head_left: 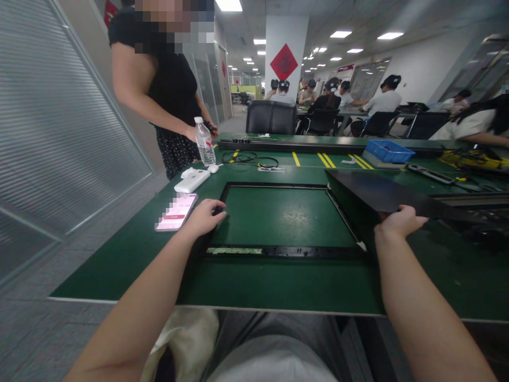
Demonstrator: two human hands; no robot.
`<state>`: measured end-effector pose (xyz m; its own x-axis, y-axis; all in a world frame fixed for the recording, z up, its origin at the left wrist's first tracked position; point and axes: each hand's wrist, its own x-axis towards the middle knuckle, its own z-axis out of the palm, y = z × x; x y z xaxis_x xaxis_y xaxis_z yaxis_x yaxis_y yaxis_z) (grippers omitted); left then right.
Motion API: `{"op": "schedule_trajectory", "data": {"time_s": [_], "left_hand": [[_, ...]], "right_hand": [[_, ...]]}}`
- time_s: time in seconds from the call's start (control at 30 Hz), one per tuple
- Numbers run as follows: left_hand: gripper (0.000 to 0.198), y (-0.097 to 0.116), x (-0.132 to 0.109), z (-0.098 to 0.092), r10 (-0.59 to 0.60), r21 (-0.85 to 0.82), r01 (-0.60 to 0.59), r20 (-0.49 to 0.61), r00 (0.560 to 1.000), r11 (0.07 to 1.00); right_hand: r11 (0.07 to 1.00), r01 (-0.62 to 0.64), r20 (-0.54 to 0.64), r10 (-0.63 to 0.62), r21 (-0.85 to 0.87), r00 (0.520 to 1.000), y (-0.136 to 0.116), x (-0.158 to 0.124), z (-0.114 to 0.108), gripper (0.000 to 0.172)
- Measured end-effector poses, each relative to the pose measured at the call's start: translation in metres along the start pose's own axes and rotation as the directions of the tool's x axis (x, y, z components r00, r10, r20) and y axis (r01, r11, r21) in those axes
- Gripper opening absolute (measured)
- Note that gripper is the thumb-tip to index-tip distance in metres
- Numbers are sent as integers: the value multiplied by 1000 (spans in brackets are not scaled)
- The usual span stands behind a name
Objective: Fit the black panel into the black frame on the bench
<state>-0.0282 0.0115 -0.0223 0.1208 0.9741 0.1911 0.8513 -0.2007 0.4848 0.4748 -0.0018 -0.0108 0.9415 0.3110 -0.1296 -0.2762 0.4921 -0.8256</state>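
Observation:
A black rectangular frame (278, 250) lies flat on the green table (119, 265), with a thin green circuit strip along its near edge. My left hand (204, 216) rests curled on the frame's left side, fingers pressed on it. My right hand (400, 221) grips the near edge of a large black panel (377, 193), holding it tilted up at the frame's right side.
A phone (177, 212) lies left of the frame, with a white power bank (191, 180), a water bottle (204, 142) and black cables (248, 158) behind. A person in black stands at the far left. A blue bin (388, 151) and seated people are at the back.

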Motion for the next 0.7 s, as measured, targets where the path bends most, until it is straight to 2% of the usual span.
{"op": "schedule_trajectory", "data": {"time_s": [0.13, 0.37, 0.7], "left_hand": [[34, -2, 1, 1, 10, 3, -10, 0, 1000, 1000], [38, -4, 1, 2, 11, 20, -11, 14, 1000, 1000], [35, 1, -2, -1, 12, 13, -13, 23, 1000, 1000]], "right_hand": [[990, 81, 10, -83, 116, 997, 3, 1, -1, 65], [1000, 0, -62, -1, -24, 998, 9, 4, -3, 49], [993, -37, -81, 28, -109, 996, 11, 6, -6, 41]]}}
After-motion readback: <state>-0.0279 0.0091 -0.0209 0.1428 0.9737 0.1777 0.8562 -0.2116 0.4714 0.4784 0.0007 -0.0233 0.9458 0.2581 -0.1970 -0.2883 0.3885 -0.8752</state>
